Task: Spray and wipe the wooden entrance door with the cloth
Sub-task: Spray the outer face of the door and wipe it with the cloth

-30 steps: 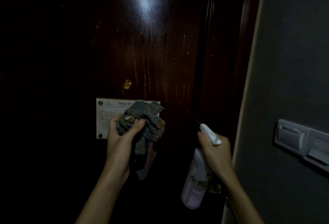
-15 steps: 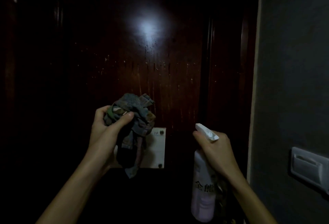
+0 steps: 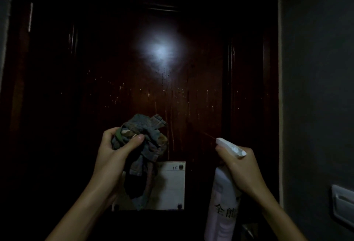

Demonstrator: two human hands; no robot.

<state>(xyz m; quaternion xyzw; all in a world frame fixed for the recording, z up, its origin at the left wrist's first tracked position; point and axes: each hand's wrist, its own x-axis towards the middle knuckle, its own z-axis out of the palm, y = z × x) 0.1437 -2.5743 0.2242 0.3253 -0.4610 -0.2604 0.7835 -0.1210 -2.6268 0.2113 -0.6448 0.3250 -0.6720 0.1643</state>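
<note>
Drips (image 3: 172,106) streaking the door (image 3: 115,77) could run onto the card (image 3: 172,185) fixed below if wiping waits, and more spray from the bottle (image 3: 222,208), clamped in the right hand (image 3: 241,166) with its nozzle at the wood, would feed them. The left hand (image 3: 115,152) grips the bunched cloth (image 3: 145,135) before the door, its tail hanging over the card. A wall (image 3: 316,87) with 1 switch plate (image 3: 342,202) crowds the right.

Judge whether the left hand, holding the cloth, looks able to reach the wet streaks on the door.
Probably yes. The left hand grips the cloth just below the streaks on the door, and nothing lies between; the right hand and spray bottle are off to the side.
</note>
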